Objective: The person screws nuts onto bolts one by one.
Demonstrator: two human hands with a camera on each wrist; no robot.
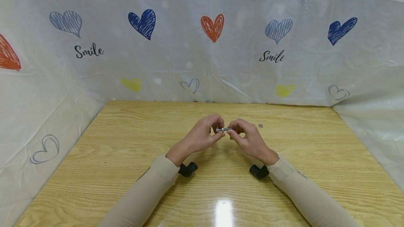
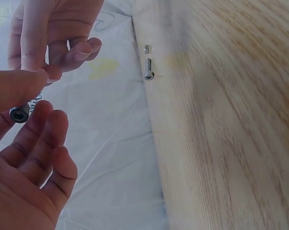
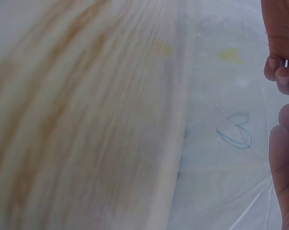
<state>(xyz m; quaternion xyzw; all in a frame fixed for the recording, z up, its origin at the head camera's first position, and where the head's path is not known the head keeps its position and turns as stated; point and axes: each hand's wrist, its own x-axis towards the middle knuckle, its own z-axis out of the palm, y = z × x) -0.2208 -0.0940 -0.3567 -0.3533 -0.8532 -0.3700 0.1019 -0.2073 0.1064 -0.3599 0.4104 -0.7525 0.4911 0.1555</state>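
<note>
Wooden worktop (image 1: 202, 199): left hand (image 1: 206, 134) and right hand (image 1: 250, 139) both pinch a bolt (image 1: 228, 129), nut (image 1: 222, 129) partway on; second bolt (image 2: 149, 70), loose nut (image 2: 147, 49) lie unjoined toward its back edge.

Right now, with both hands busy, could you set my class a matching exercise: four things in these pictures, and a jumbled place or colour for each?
Things
1. Held bolt
2. Loose bolt
3. Sleeves
4. Backdrop cloth

Places and colours
A. Beige
B. Between the hands, left and right
C. White, printed with hearts
D. On the table, near a smaller metal piece

Right pairs: 1-B, 2-D, 3-A, 4-C
</note>
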